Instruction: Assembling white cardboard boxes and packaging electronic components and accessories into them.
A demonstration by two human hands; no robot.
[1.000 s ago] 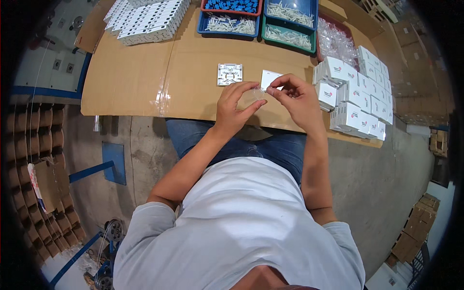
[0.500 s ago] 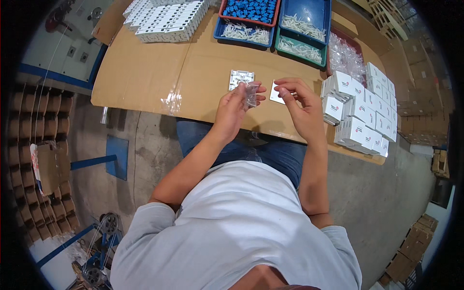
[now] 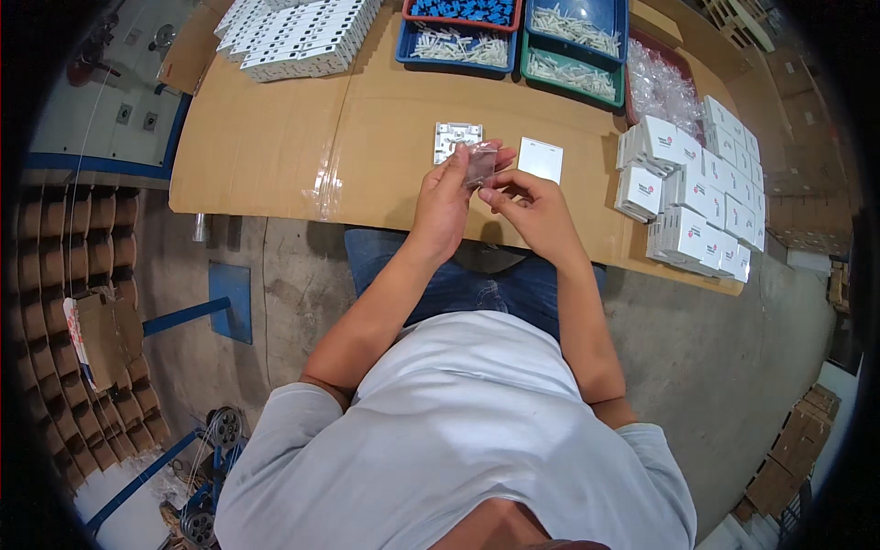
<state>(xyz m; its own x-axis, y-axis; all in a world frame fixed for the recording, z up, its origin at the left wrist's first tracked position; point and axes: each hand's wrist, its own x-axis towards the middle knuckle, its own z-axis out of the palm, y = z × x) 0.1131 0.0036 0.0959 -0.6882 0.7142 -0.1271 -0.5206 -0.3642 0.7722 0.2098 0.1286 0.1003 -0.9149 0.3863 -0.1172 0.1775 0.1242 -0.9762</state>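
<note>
Over the front part of the cardboard-covered table, my left hand point(image 3: 440, 206) grips a small clear plastic bag point(image 3: 481, 165) between thumb and fingers. My right hand point(image 3: 541, 215) is closed in a pinch at the bag's lower right edge; whether it has hold of the film I cannot tell. Just beyond the left hand lies a white square plastic frame point(image 3: 456, 136) with moulded details, its lower part covered by the fingers and bag. A flat, plain white cover plate point(image 3: 541, 159) rests on the table beyond my right hand.
Stacked white plastic units point(image 3: 307, 50) stand far left on the table point(image 3: 247, 137). Along the back are a red tray point(image 3: 458, 27) of blue pieces, blue and green trays point(image 3: 577, 93) of white plugs, and a bin of clear bags point(image 3: 660, 92). Small white boxes point(image 3: 692, 174) are stacked at right.
My right hand has moved left from the cover plate to the bag, so the plate now shows fully. My left hand still holds the bag.
</note>
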